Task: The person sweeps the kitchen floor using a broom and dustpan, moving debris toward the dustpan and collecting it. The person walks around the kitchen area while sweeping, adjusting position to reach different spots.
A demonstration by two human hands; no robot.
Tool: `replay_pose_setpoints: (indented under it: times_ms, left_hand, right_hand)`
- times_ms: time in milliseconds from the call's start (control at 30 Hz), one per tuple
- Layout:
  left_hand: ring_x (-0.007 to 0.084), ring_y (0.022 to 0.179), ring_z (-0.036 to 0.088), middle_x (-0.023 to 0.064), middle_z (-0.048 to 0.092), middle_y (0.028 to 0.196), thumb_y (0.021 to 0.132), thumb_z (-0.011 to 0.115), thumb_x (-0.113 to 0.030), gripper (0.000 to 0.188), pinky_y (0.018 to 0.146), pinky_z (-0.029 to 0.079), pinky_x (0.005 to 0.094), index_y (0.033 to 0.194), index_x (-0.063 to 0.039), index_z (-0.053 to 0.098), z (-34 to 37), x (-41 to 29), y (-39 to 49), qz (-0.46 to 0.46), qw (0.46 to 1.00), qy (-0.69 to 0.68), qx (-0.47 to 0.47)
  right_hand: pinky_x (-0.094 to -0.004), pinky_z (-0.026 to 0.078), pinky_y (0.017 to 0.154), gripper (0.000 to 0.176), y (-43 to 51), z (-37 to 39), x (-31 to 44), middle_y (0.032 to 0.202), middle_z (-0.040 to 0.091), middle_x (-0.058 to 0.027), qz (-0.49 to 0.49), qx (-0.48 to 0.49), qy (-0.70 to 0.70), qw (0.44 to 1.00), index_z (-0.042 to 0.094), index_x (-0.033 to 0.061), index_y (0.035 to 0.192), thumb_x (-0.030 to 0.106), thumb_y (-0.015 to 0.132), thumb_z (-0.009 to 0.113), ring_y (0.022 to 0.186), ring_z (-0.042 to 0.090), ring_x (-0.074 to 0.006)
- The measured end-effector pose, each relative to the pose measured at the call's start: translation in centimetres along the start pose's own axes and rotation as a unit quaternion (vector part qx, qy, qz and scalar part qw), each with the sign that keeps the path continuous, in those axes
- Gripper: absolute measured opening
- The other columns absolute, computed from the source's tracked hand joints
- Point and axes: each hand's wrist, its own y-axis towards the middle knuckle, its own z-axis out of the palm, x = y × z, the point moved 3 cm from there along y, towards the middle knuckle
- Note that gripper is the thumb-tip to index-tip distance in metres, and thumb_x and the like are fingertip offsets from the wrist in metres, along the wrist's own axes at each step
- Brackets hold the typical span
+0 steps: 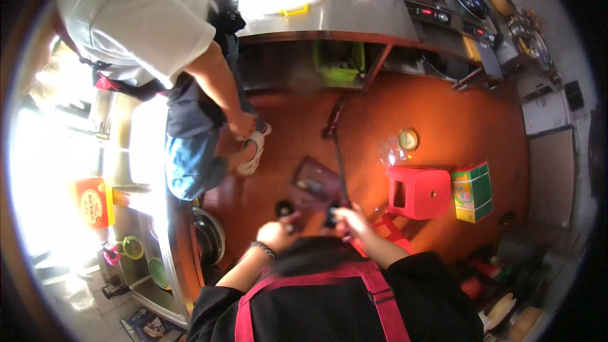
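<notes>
My right hand (350,222) grips the upper end of a long-handled broom (339,152), whose dark bristle head touches the orange floor ahead. In my left hand (278,235) is the handle end of a dustpan (316,183); the pan is purplish, blurred, and has some small debris in it. The pan sits just left of the broom's shaft. A clear plastic bag (393,152) and a small round container (407,139) lie on the floor to the right.
Another person (142,23) stands at the left, by a metal sink (147,289). A red plastic stool (420,192) and a green and yellow carton (472,192) stand at the right. Across the front runs a steel counter (370,19) with a green bin (339,64) underneath.
</notes>
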Motion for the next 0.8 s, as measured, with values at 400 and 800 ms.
replay_pose_setpoints:
  times_ms: [400, 800]
  left_hand:
    - [0.0368, 0.073, 0.061, 0.0216, 0.062, 0.078, 0.074, 0.058, -0.039, 0.053, 0.066, 0.049, 0.0449, 0.119, -0.012, 0.049, -1.5, -0.2, -0.6, 0.072, 0.997, -0.009, -0.017]
    - [0.0366, 0.074, 0.061, 0.0209, 0.062, 0.080, 0.074, 0.056, -0.036, 0.055, 0.067, 0.049, 0.0448, 0.124, -0.015, 0.046, -1.6, -0.8, -1.0, 0.071, 0.997, -0.036, -0.020]
  right_hand:
    - [-0.0320, 0.038, 0.033, 0.014, 6.1, 0.0, -0.7, 0.052, 0.049, -0.0050, 0.060, -0.014, -0.065, 0.996, 0.050, 0.0049, 0.070, 0.014, 0.074, 0.059, 0.038, 0.047, -0.0176]
    - [-0.0285, 0.039, 0.036, 0.012, 1.4, -0.7, -4.9, 0.060, 0.050, -0.0034, -0.069, 0.034, -0.088, 0.993, 0.049, 0.0071, 0.078, 0.012, 0.075, 0.060, 0.041, 0.048, -0.0153]
